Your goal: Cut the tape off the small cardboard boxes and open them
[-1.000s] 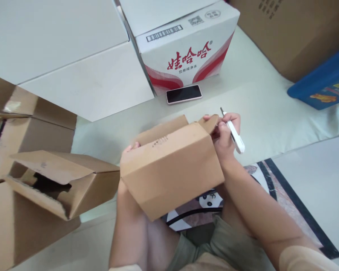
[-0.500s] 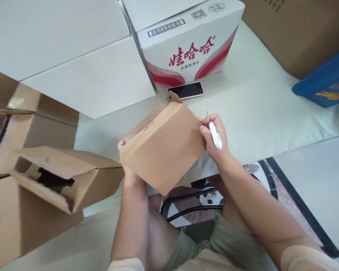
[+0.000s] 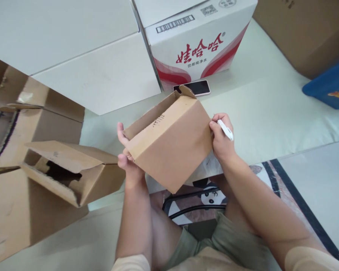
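Above the near edge of the surface [image 3: 274, 98], the left hand [image 3: 134, 172] meets the left end of a tilted box [image 3: 173, 148], thumb and one finger standing clear, the rest partly hidden at its corner; how firmly it grips cannot be told. The right hand [image 3: 223, 140] is closed round a white cutter [image 3: 226, 130], its thumb against the box's right edge. The box looks light, its cardboard walls fairly stiff but easily dented, its flap [image 3: 188, 91] bendy, so it is best held by the walls at opposite ends. Farther from the near edge, a phone [image 3: 201, 87] lies partly behind the flap, just before the water carton [image 3: 199, 67]; right of that, a blue tub [image 3: 324, 84] stands before a brown carton [image 3: 305, 37].
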`<state>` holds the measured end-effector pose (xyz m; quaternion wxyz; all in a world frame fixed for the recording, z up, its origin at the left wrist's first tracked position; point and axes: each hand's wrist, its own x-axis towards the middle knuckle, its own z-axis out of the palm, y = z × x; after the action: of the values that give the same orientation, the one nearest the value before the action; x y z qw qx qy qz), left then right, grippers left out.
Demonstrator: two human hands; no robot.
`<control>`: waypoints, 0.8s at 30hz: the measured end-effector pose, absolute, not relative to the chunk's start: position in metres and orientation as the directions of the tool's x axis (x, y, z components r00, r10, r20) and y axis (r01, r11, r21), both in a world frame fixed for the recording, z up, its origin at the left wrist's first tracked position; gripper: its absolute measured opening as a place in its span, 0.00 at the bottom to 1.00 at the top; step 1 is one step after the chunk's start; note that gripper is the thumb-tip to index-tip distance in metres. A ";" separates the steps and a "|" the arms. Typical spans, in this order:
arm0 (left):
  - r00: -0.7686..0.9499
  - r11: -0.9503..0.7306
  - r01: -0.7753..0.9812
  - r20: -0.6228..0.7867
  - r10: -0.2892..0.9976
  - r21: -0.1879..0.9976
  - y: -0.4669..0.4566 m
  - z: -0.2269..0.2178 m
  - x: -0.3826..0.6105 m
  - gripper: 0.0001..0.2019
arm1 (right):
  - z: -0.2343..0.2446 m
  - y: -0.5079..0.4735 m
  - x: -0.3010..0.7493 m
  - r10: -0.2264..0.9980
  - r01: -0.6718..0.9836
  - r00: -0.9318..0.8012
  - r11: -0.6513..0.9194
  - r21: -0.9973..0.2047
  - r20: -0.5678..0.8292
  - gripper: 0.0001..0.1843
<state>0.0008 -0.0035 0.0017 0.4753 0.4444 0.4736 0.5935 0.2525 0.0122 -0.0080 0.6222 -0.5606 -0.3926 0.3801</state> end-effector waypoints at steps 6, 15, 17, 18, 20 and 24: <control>-0.200 -0.127 -0.212 0.084 0.976 0.969 0.001 0.001 -0.007 0.62 | -0.010 0.014 0.254 0.918 -0.014 0.388 0.094 -0.996 0.081 0.08; -0.041 -0.081 -0.183 0.075 0.996 0.980 -0.004 0.006 -0.029 0.62 | -0.010 0.013 0.255 0.919 -0.026 0.391 0.077 -0.997 0.060 0.08; -0.002 -0.058 -0.199 0.059 0.998 0.978 -0.004 0.006 -0.030 0.61 | -0.009 0.013 0.254 0.920 -0.024 0.385 0.087 -0.996 0.071 0.08; 0.011 -0.047 -0.208 0.050 0.999 0.977 -0.004 0.006 -0.030 0.60 | -0.008 0.012 0.254 0.922 -0.023 0.381 0.088 -0.996 0.073 0.08; 0.023 -0.027 -0.224 0.032 0.999 0.974 -0.004 0.005 -0.029 0.58 | -0.007 0.012 0.253 0.924 -0.029 0.377 0.086 -0.996 0.068 0.08; 0.041 0.001 -0.252 0.009 0.999 0.968 -0.005 0.002 -0.032 0.58 | -0.006 0.012 0.252 0.919 -0.028 0.387 0.090 -0.996 0.072 0.08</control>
<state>-0.0323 -0.0047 0.0019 0.5688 0.4439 0.4208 0.5499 0.2517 0.0118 -0.0063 0.6199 -0.5560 -0.4009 0.3819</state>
